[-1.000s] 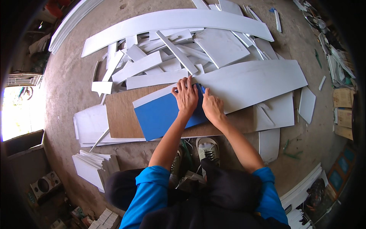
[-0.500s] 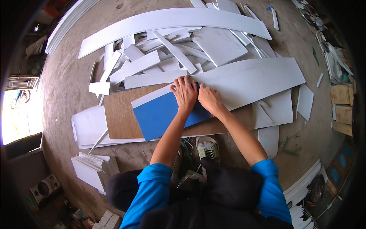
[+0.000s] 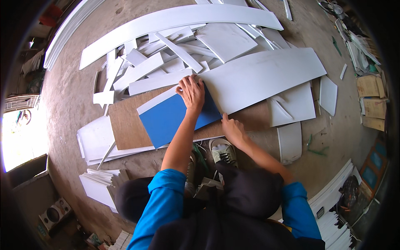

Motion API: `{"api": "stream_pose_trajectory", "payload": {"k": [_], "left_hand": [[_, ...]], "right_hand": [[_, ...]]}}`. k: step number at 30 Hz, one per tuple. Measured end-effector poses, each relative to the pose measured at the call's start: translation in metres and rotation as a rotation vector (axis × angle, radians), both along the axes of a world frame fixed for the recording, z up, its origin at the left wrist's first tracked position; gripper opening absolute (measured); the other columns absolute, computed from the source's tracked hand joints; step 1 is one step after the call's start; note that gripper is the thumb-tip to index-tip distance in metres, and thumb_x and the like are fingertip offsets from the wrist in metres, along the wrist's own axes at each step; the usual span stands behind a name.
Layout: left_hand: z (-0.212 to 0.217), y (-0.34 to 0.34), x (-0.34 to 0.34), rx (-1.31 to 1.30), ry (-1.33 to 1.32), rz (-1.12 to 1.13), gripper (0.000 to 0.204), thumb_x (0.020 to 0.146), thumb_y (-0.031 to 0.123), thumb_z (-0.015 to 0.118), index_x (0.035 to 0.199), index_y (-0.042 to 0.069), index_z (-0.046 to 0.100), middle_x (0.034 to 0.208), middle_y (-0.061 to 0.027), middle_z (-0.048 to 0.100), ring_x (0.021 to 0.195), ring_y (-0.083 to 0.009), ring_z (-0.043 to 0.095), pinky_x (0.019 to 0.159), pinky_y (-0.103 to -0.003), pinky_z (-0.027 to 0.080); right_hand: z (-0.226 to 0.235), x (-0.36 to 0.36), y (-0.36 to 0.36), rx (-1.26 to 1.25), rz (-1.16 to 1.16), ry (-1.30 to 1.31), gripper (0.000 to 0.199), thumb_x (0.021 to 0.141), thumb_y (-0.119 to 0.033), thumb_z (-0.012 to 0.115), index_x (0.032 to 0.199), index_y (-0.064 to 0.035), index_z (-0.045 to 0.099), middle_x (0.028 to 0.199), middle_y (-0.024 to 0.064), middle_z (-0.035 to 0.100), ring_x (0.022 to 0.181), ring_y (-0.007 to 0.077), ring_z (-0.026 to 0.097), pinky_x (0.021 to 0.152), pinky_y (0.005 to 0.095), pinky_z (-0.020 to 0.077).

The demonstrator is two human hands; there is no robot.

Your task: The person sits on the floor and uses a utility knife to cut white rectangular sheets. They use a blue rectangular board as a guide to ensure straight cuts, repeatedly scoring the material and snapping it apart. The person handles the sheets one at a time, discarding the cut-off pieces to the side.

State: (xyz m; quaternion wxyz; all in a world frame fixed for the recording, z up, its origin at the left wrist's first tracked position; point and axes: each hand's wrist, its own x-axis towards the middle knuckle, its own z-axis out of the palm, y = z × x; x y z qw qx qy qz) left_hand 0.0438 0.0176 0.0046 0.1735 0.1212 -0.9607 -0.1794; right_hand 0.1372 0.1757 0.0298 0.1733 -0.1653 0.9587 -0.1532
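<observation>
- The blue panel [image 3: 175, 118] lies flat on a brown board [image 3: 125, 125] on the floor, a white strip along its upper-left edge
- Left hand [image 3: 191, 92] rests palm-down on the panel's far corner, fingers spread and curled over the edge; nothing lifted
- Right hand [image 3: 233, 130] presses flat on the brown board just beside the panel's right corner; grasps nothing
- A large white sheet [image 3: 266, 77] touches the panel's right side; white offcuts [image 3: 158, 66] are heaped beyond
</observation>
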Motion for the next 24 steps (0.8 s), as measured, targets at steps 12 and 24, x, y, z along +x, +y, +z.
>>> {"api": "stream_pose_trajectory", "payload": {"k": [12,24], "left_hand": [[-0.002,-0.002,0.001,-0.045,0.010,0.003,0.027,0.083,0.028,0.050,0.104,0.011,0.051,0.100,-0.0078,0.048,0.100,-0.0233,0.042,0.083,-0.045,0.027],[0.001,-0.002,-0.007,-0.014,-0.015,0.013,0.023,0.085,0.023,0.045,0.098,0.006,0.053,0.093,-0.0120,0.050,0.092,-0.0280,0.047,0.078,-0.045,0.031]], "right_hand": [[-0.005,0.029,0.008,-0.040,-0.047,0.014,0.015,0.088,-0.014,0.040,0.092,-0.0003,0.040,0.057,0.0202,0.058,0.058,0.0347,0.061,0.049,0.0438,0.0491],[0.017,0.016,0.021,0.020,0.015,0.040,0.020,0.089,-0.020,0.042,0.093,-0.0011,0.043,0.055,0.0177,0.057,0.053,0.0339,0.060,0.046,0.0416,0.0482]]}}
